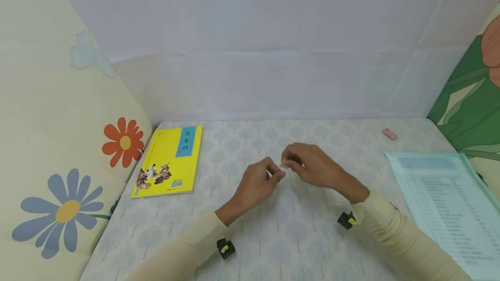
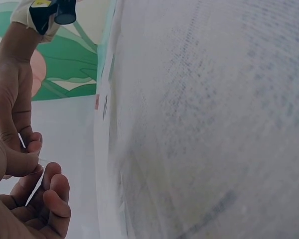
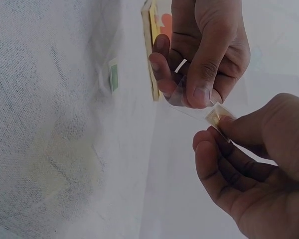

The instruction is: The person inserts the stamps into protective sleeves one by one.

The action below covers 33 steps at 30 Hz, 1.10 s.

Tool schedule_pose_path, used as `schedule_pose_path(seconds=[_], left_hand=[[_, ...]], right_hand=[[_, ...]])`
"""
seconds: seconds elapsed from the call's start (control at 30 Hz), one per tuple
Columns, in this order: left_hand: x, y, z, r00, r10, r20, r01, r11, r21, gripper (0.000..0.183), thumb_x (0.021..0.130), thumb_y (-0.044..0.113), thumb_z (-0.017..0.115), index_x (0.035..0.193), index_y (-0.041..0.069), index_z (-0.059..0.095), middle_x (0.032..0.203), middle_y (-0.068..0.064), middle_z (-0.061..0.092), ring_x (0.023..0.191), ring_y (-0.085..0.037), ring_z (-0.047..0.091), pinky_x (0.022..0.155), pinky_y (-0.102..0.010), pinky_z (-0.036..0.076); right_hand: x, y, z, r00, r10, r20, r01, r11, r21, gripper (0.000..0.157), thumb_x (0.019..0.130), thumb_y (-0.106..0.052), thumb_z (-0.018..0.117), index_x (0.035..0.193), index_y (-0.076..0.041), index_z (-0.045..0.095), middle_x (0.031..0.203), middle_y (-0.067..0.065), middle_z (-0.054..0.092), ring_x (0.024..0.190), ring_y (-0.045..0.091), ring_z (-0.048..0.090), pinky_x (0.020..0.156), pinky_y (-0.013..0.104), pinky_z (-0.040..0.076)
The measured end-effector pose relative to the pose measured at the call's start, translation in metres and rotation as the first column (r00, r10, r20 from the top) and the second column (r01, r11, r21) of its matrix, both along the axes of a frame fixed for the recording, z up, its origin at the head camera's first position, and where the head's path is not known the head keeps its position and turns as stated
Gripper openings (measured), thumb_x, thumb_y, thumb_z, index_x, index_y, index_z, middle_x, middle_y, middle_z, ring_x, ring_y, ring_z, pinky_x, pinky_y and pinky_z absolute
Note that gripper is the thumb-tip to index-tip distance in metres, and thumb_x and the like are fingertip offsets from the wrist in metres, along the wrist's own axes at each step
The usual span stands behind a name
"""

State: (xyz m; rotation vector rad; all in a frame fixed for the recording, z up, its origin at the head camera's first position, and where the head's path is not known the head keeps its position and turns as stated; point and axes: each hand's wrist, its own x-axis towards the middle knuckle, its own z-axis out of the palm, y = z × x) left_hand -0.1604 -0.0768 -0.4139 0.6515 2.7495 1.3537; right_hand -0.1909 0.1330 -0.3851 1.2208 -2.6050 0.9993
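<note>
Right hand (image 1: 315, 166) pinches card (image 3: 216, 113); left hand (image 1: 256, 182) pinches clear film (image 3: 178, 95). Uneven pull could tear film or bend card.

Right of the yellow book (image 1: 168, 161) I see the left hand (image 1: 258, 181) beside the right hand (image 1: 313, 166), which pinches a small pale piece (image 1: 283, 165); farther right lie a pink block (image 1: 389, 134) and turquoise folder (image 1: 447, 211).

Free rm btwn hands (image 1: 255, 181) & yellow bk (image 1: 169, 159) on L; wall (image 1: 273, 86) blocks fwd, folder (image 1: 441, 203) R.
</note>
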Motion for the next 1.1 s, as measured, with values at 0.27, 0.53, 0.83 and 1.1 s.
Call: schedule_pose_path(seconds=[0.27, 0.53, 0.83, 1.1], left_hand=[[0.0001, 0.0003, -0.0009, 1.000, 0.006, 0.003, -0.006, 1.000, -0.007, 0.009, 0.100, 0.023, 0.066, 0.096, 0.015, 0.064, 0.084, 0.008, 0.065, 0.061, -0.008, 0.058, 0.049, -0.027, 0.047], [-0.0012, 0.0001, -0.0020, 1.000, 0.008, 0.001, -0.008, 1.000, -0.001, 0.009, 0.100, 0.024, 0.065, 0.097, 0.017, 0.063, 0.084, 0.010, 0.064, 0.062, -0.007, 0.059, 0.049, -0.027, 0.048], [-0.0024, 0.0003, -0.0025, 1.000, 0.009, -0.005, -0.009, 1.000, 0.011, 0.009, 0.101, 0.025, 0.064, 0.098, 0.017, 0.064, 0.084, 0.009, 0.065, 0.062, -0.009, 0.059, 0.049, -0.027, 0.048], [-0.0021, 0.0014, -0.0019, 1.000, 0.014, -0.003, -0.014, 1.000, 0.023, 0.008, 0.101, 0.024, 0.063, 0.101, 0.016, 0.065, 0.086, 0.005, 0.068, 0.061, -0.010, 0.059, 0.048, -0.027, 0.047]], right_hand=[[-0.0005, -0.0006, 0.0002, 1.000, 0.007, -0.019, -0.007, 1.000, 0.011, 0.006, 0.101, -0.011, 0.062, 0.104, -0.016, 0.064, 0.092, -0.007, 0.061, 0.074, 0.004, 0.054, 0.064, 0.028, 0.049], [-0.0012, -0.0003, 0.0000, 0.999, 0.003, -0.037, -0.002, 1.000, 0.014, 0.006, 0.100, -0.010, 0.063, 0.104, -0.016, 0.064, 0.092, -0.007, 0.060, 0.074, 0.004, 0.054, 0.063, 0.027, 0.049], [-0.0005, 0.0004, 0.0023, 1.000, -0.021, -0.021, 0.021, 1.000, 0.017, 0.007, 0.100, -0.010, 0.063, 0.105, -0.015, 0.065, 0.094, -0.007, 0.062, 0.075, 0.004, 0.056, 0.064, 0.028, 0.049], [0.0007, -0.0002, 0.0021, 0.999, -0.050, 0.008, 0.050, 0.998, 0.025, 0.006, 0.101, -0.013, 0.064, 0.104, -0.017, 0.065, 0.093, -0.009, 0.062, 0.075, 0.003, 0.056, 0.064, 0.028, 0.049]])
